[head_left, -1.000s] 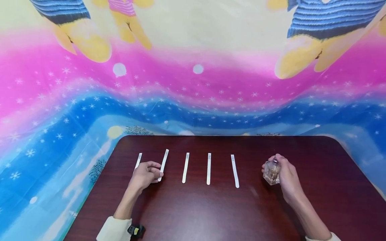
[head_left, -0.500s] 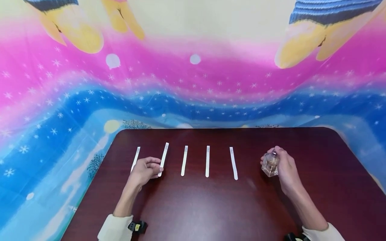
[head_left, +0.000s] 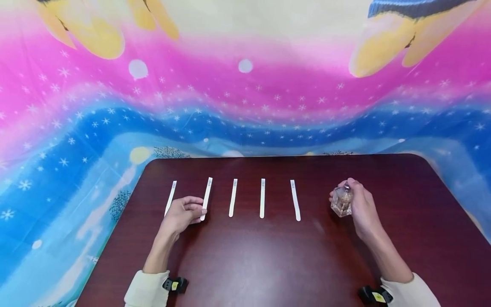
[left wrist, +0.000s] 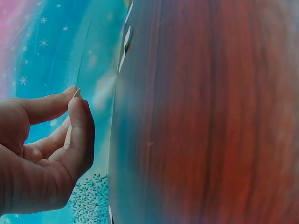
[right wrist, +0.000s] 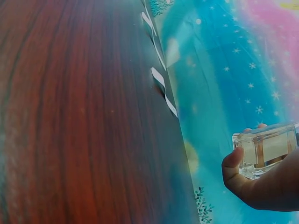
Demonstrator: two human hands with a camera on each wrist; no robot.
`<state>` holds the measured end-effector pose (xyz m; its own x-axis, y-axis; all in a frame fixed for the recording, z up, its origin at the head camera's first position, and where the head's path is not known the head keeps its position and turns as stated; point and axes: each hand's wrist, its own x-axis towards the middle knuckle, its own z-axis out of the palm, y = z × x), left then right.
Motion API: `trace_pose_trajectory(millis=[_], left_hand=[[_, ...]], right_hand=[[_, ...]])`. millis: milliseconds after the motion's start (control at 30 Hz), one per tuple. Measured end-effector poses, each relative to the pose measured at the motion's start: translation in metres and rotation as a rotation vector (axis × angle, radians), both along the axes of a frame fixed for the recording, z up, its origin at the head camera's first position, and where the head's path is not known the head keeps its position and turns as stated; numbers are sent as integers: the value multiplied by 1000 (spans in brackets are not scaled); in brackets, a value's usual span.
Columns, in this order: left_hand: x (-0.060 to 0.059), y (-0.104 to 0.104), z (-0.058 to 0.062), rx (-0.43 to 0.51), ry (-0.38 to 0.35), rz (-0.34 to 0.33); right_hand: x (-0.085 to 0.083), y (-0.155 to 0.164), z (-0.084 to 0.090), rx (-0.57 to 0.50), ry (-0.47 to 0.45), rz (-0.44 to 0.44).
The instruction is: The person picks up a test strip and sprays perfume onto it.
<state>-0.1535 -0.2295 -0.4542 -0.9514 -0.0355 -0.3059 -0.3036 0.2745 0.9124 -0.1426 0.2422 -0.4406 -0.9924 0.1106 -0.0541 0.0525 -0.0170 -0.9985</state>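
Note:
My left hand (head_left: 183,215) pinches the lower end of a white paper scent strip (head_left: 206,197) between thumb and fingertips. In the left wrist view only a thin edge of that strip (left wrist: 77,92) shows at the fingertips. At the right, my right hand (head_left: 363,211) grips a clear, faceted glass perfume bottle (head_left: 341,202), tilted, with a finger and thumb by its neck. In the right wrist view fingers wrap around the bottle (right wrist: 268,148), and its top is cut off by the frame edge.
Another strip (head_left: 171,197) lies beyond my left hand, partly hidden by it. Three more strips, left (head_left: 233,198), middle (head_left: 262,198) and right (head_left: 295,200), lie in a row on the dark red wooden table (head_left: 253,256). A printed cloth (head_left: 230,98) hangs behind the table's far edge.
The head view has tilted downward, so the table and both hands sit higher in the picture. Both hands keep their hold on the strip and the bottle.

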Motion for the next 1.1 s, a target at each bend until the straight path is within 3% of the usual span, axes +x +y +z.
trace_pose_trajectory(millis=[667, 1100], left_hand=[[1, 11, 3, 39, 9, -11], [-1, 32, 2, 57, 35, -13]], right_hand=[[-2, -2, 1, -6, -30, -12], [-6, -9, 2, -9, -30, -20]])
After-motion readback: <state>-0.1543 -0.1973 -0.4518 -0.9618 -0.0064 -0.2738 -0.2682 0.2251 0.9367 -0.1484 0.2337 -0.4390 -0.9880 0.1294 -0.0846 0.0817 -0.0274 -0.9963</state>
